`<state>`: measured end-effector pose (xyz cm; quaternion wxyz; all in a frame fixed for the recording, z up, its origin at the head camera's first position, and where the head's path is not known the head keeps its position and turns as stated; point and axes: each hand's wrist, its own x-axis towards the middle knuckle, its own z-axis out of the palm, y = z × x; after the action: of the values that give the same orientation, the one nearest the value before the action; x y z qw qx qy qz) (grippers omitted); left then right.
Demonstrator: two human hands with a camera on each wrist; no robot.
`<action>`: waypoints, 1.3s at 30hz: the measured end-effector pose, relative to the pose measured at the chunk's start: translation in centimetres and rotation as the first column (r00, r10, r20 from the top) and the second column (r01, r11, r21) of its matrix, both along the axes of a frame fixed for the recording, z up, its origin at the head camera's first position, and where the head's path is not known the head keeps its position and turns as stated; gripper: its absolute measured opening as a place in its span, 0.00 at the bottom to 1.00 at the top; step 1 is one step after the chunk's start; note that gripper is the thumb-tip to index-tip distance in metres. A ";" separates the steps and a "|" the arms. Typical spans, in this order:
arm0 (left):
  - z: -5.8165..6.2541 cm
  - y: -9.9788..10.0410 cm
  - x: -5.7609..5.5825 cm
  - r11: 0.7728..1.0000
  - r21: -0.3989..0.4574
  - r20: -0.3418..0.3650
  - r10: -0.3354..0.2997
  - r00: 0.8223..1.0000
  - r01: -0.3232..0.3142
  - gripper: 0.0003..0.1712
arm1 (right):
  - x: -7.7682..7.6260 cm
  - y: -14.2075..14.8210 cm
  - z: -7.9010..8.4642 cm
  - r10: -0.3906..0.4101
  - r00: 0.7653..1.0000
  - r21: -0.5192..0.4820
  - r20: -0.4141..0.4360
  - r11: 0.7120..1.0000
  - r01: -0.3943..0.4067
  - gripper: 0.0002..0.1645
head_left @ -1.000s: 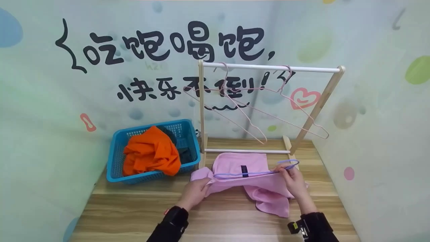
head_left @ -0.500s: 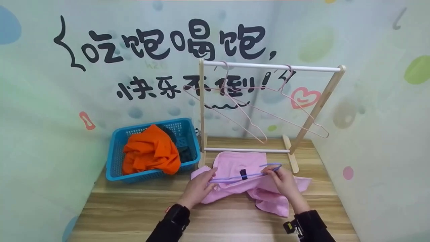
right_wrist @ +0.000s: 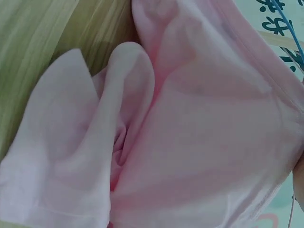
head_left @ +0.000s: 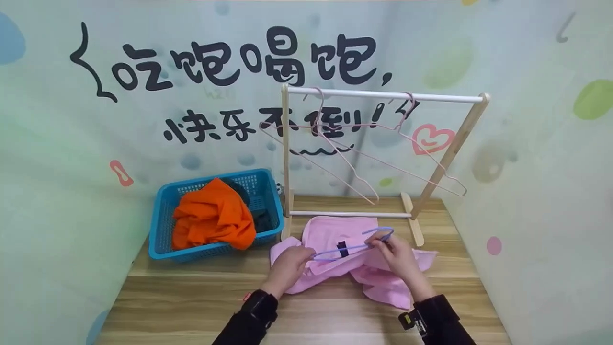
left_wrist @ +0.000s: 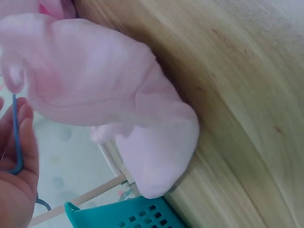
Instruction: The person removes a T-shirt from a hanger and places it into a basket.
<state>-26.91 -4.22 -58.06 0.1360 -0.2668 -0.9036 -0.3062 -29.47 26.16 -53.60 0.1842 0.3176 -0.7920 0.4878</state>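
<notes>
A pink shirt (head_left: pixel 330 273) with a black label lies partly bunched on the table below the rack. My left hand (head_left: pixel 287 268) grips one end of a blue wire hanger (head_left: pixel 353 247), which crosses the fingers and palm in the left wrist view. Near the hook, my right hand (head_left: pixel 395 254) pinches the hanger and the edge of the shirt. The hanger lies along the raised neckline of the shirt. In the right wrist view the shirt (right_wrist: pixel 204 123) hangs in folds and only a sliver of the hand (right_wrist: pixel 298 185) shows.
Behind the shirt stands a wooden rack (head_left: pixel 450 153) with two pink hangers (head_left: pixel 354 167) on its white top bar (head_left: pixel 364 93). At left, a blue basket (head_left: pixel 158 220) holds an orange garment (head_left: pixel 215 215) and dark cloth. Walls enclose the wooden table (head_left: pixel 167 302).
My right hand has moved left with the hanger's hook, leaving a shirt corner spread at the right. My left hand has shifted from the shirt's edge to the hanger's end.
</notes>
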 end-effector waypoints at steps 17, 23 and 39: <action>0.6 -2.5 0.2 0.994 0.088 -0.039 0.066 0.997 -0.062 0.14 | -0.6 4.6 -2.3 -0.181 0.983 0.361 -0.029 0.915 0.179 0.15; 1.2 -3.7 0.4 0.990 0.094 0.000 0.108 0.994 -0.107 0.13 | -0.9 4.9 -2.3 -0.229 0.973 0.369 -0.032 0.902 0.225 0.15; 1.9 -9.3 1.6 0.957 0.212 -0.023 0.208 0.978 -0.199 0.09 | -1.7 9.2 -0.7 -0.620 0.768 0.388 0.159 0.755 0.529 0.18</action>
<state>-25.30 -13.49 -56.20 0.2142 -0.1634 -0.8860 -0.3774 -31.19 35.34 -54.29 0.1592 0.0099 -0.9370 0.3107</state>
